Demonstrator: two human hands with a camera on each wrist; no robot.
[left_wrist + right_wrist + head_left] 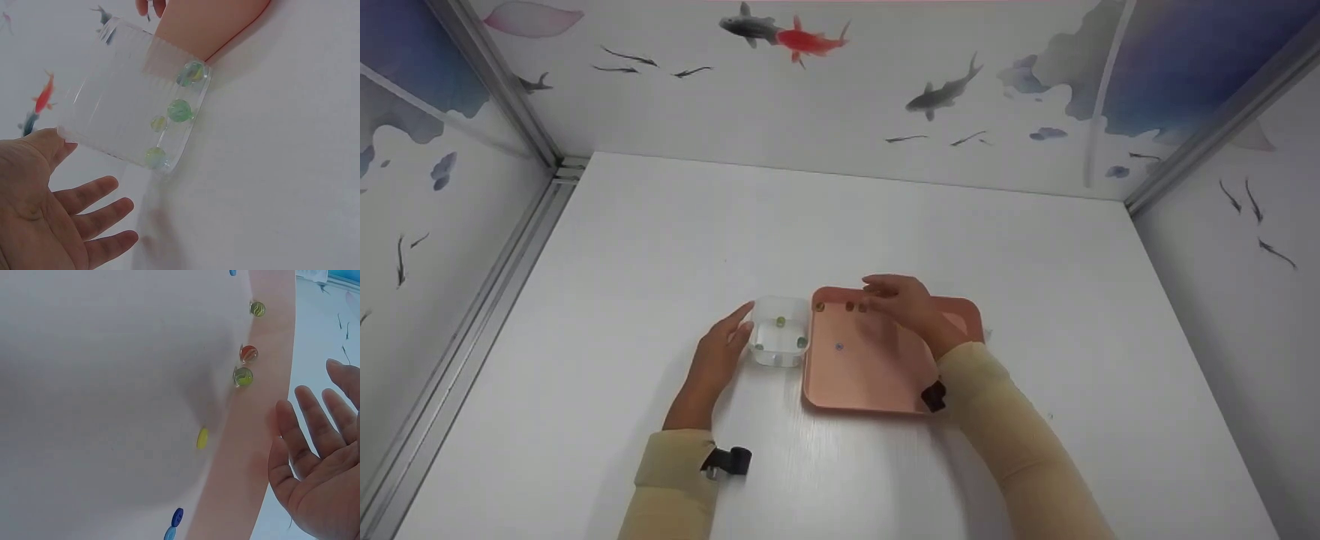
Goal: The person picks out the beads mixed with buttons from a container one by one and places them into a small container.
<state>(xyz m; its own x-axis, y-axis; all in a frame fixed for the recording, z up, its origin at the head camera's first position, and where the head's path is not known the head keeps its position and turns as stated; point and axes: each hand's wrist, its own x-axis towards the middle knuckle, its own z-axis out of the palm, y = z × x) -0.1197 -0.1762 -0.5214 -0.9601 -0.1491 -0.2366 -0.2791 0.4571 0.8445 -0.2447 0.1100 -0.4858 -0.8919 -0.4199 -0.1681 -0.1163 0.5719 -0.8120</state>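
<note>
My left hand [720, 356] touches the left side of a clear plastic box [778, 360], its fingers mostly straight and spread in the left wrist view. Inside the box lie several glass marbles, among them a green marble [179, 110]. My right hand [904, 304] hovers by the far edge of a pink tray [870, 382], fingers loosely bent and holding nothing visible. Along that edge rest a yellow-green marble [257, 309], a red-streaked marble [248, 354] and a green marble [243, 376]. A yellow button [202, 438] lies farther along, on the right-hand side.
A dark blue button [178, 517] and a light blue button [170, 533] also lie in the tray. Another small button [839, 346] sits left of the tray's middle. The white table [660, 225] is enclosed by panels with painted fish.
</note>
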